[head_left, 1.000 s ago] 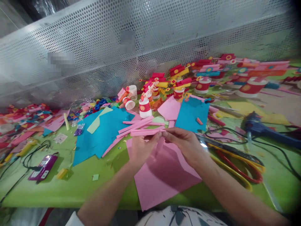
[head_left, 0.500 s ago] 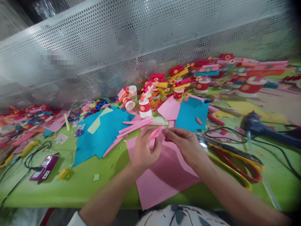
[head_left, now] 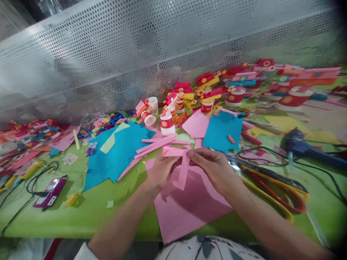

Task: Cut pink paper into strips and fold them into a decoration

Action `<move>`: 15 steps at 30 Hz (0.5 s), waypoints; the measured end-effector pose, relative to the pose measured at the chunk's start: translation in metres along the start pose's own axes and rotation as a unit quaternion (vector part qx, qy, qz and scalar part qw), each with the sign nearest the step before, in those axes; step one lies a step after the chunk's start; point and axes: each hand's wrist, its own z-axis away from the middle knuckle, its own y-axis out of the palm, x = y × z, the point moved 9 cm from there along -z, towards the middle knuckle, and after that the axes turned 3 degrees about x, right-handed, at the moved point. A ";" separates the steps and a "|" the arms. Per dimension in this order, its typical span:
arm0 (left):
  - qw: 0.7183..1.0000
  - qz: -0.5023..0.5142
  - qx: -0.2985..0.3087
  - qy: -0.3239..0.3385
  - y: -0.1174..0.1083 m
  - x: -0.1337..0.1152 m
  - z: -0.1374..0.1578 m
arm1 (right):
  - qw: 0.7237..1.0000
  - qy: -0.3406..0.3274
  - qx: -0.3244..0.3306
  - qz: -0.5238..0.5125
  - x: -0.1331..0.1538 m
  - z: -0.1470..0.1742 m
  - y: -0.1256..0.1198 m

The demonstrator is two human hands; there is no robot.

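Well to the left of the large pink sheet [head_left: 187,216], a purple device [head_left: 50,192] with a cable plugged in lies on the green table [head_left: 89,220]. A yellow block [head_left: 71,199] sits between that device and the sheet, nearer the device. Beyond the sheet's left edge spreads a blue paper [head_left: 103,166] with a pale green strip [head_left: 111,141] on top. Several loose pink strips [head_left: 155,145] lie just past the sheet's far left corner. Over the sheet's far left part, the left hand [head_left: 160,172] pinches one folded pink strip [head_left: 184,169]. An upright white cup [head_left: 167,124] with a red band stands farther back. The folded strip is held above the sheet's far part, one section pointing left, the other hanging down. Over the sheet's far right part, the right hand [head_left: 215,168] grips that strip's bend between thumb and forefinger. Past the sheet's far right corner lies a blue sheet [head_left: 221,130]. Right of the pink sheet are scissors [head_left: 271,198] with red and yellow handles, then a blue glue gun [head_left: 303,145].
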 end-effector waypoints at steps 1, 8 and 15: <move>1.000 -0.007 0.002 0.002 0.000 -0.001 0.001 | 1.000 -0.004 -0.002 0.010 0.001 0.000 0.000; 0.992 -0.119 -0.020 0.047 -0.002 -0.010 0.000 | 0.999 -0.031 0.002 0.016 0.007 0.002 0.001; 0.971 -0.206 -0.054 0.112 0.000 -0.021 0.006 | 0.997 -0.069 0.022 0.005 0.014 0.008 0.004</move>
